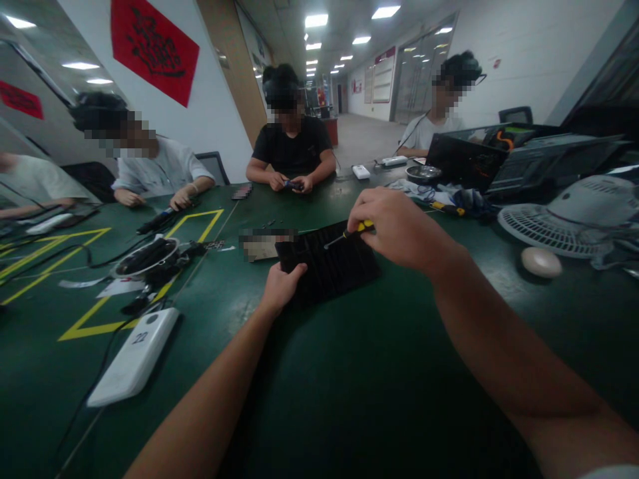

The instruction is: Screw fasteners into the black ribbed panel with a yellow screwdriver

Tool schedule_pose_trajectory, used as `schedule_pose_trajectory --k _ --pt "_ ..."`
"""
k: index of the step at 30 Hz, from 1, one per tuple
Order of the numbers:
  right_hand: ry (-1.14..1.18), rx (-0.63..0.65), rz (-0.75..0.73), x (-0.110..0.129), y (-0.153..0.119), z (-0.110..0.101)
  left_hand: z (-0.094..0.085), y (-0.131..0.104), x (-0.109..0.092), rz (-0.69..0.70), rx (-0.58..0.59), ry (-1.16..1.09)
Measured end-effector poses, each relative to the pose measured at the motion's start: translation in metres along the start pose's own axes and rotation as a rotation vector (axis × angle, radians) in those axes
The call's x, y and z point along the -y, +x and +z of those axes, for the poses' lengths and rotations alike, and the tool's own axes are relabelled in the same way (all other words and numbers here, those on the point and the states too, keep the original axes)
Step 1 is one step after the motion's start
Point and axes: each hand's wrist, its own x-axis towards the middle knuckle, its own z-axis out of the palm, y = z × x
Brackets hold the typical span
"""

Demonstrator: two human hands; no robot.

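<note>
A black slotted case (339, 266) rests at a slant on the green table (349, 392). My left hand (283, 286) grips its left end, the thumb lying over the edge. Above the case's upper right part, my right hand (382, 219) is closed round a screwdriver (360, 227) with a yellow and black handle. The screwdriver's thin shaft points left and down, its tip over the case; whether the tip touches anything is too small to tell. Just behind the left end of the case lies a flat, partly blurred item (264, 246).
A white numbered box (134, 356) with a cable lies at left, near a round dish of black parts (147, 258). On the right are a white fan (574, 213), a pale rounded object (541, 263) and a metal bowl (423, 174). Several people sit around the table.
</note>
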Motion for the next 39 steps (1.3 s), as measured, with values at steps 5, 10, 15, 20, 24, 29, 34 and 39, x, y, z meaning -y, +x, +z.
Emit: schedule_pose_trajectory --k 5,10,15,20,24,29,34,39 --pt "0.009 0.005 -0.020 -0.001 0.000 0.001 0.000 0.000 0.001 0.000 -0.003 -0.001" --pt "0.005 0.036 -0.046 0.000 0.000 -0.001 -0.001 0.001 0.003 0.006 -0.003 0.017" --pt "-0.023 0.065 -0.044 0.000 0.001 -0.004 -0.001 0.001 0.002 -0.012 -0.004 0.013" --pt "-0.051 0.071 -0.043 0.000 0.001 -0.006 -0.001 0.001 0.001 -0.002 -0.004 0.021" --pt "-0.052 0.068 -0.055 0.003 0.001 -0.002 -0.001 0.002 0.002 0.001 -0.016 0.025" --pt "-0.037 0.074 -0.085 0.000 0.002 0.000 0.000 0.003 0.004 0.003 -0.022 0.036" --pt "-0.005 0.006 -0.094 -0.004 -0.001 -0.009 0.000 0.003 0.003 0.013 -0.002 0.029" --pt "-0.011 0.018 -0.085 -0.005 -0.001 -0.009 -0.001 0.004 0.003 0.008 -0.007 0.040"
